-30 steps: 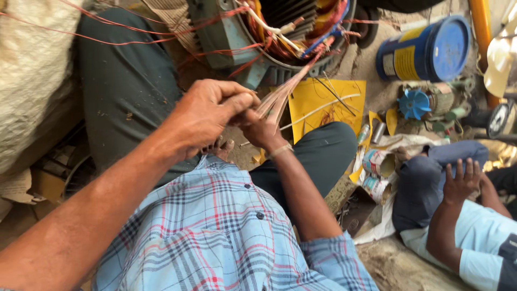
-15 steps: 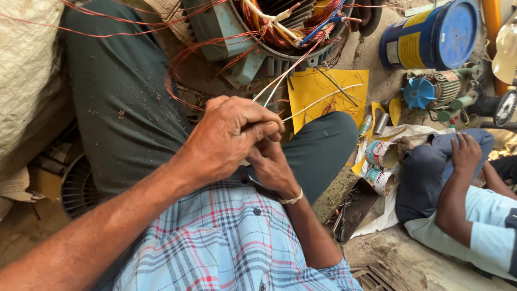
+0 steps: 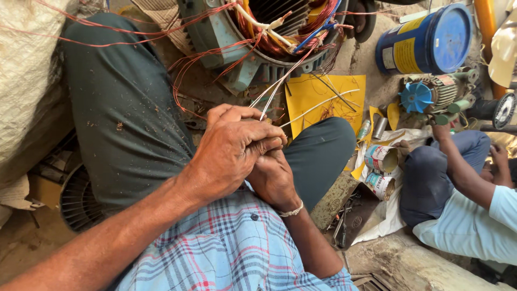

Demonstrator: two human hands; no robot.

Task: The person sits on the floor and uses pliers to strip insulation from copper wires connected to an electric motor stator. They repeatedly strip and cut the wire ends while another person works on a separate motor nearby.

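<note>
While the left hand (image 3: 231,148) lies over the right hand (image 3: 272,175), both pinch shut on thin pale wires (image 3: 280,86), held taut above the lap so the strands stay gathered. These wires run far to the open motor stator (image 3: 269,32). At right a co-worker's hand (image 3: 441,132) sits near a blue fan (image 3: 416,97).

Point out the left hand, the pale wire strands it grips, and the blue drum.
left hand (image 3: 231,148), head view, back of the hand.
pale wire strands (image 3: 280,86), head view, mid-length above the fingers.
blue drum (image 3: 449,35), head view, round lid.
</note>
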